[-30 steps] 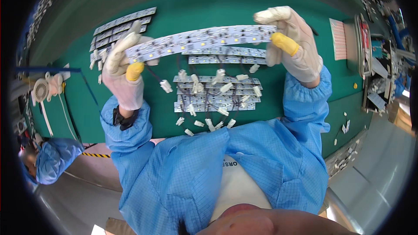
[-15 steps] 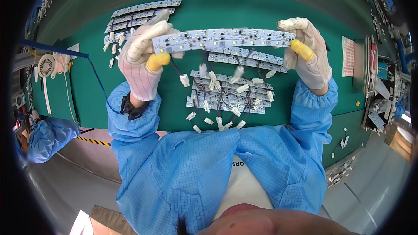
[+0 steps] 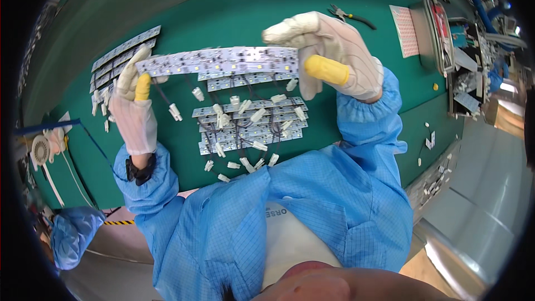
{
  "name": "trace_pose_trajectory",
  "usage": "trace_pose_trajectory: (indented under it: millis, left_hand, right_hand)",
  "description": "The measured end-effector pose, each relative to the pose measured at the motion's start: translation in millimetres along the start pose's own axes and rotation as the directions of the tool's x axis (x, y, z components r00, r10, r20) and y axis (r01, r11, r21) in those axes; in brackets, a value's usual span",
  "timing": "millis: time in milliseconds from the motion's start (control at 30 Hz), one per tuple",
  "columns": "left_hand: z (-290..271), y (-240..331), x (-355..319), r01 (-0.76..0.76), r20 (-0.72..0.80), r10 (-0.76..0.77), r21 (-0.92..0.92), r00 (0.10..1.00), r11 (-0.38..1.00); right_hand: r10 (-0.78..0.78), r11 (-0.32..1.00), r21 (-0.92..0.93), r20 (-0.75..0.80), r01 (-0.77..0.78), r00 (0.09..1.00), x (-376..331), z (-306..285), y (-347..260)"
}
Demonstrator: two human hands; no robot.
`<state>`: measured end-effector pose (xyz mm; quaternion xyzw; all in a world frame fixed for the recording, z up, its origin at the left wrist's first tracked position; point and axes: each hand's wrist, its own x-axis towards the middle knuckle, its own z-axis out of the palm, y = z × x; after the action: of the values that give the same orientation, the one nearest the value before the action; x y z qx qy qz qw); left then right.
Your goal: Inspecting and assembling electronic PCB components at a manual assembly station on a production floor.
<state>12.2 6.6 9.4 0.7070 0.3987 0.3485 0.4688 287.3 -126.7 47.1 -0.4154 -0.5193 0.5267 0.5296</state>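
White LED strip board (image 3: 220,61), long, narrow, held level, left hand (image 3: 134,108) and right hand (image 3: 329,58) fingers pinching each end

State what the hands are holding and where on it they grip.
Both hands hold one long white LED strip board above the green table: the left hand pinches its left end, the right hand its right end.

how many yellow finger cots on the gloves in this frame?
2. One on the left hand, over the thumb pressed against the LED strip board. One on the right hand, over the thumb at the board's other end. Other fingers may hide more.
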Motion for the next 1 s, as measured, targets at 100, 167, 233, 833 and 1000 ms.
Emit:
trace_pose_trajectory:
  millis: [100, 167, 233, 833, 1000]
  left_hand:
    - [1.0, -1.0, -1.9, -0.065, -0.074, 0.069, 0.062, 0.995, 0.996]
    - [-0.1, -4.8, -1.8, -0.113, -0.078, 0.113, 0.014, 0.991, 0.994]
    - [-2.4, -12.2, -3.5, -0.154, -0.098, 0.151, -0.022, 0.984, 0.988]
    - [-7.6, -3.2, -9.3, -0.105, 0.059, 0.12, -0.217, 0.991, 0.97]
    - [-10.0, -13.6, -2.1, -0.223, 0.004, 0.239, 0.375, 0.971, 0.9]
  right_hand:
    - [0.049, 0.999, -0.013, -0.026, -0.049, 0.998, 0.4, -0.5, -4.4]
    - [0.004, 0.996, -0.089, -0.07, -0.01, 0.998, 2.9, -2.6, 1.7]
    - [0.007, 0.999, -0.046, -0.064, -0.01, 0.998, 2.2, -3.5, 3.4]
    - [0.026, 0.911, -0.392, -0.249, -0.125, 0.968, 12.7, -8.1, 21.9]
    - [0.118, 0.974, -0.159, -0.257, -0.162, 0.959, 5.8, -1.5, 11.0]
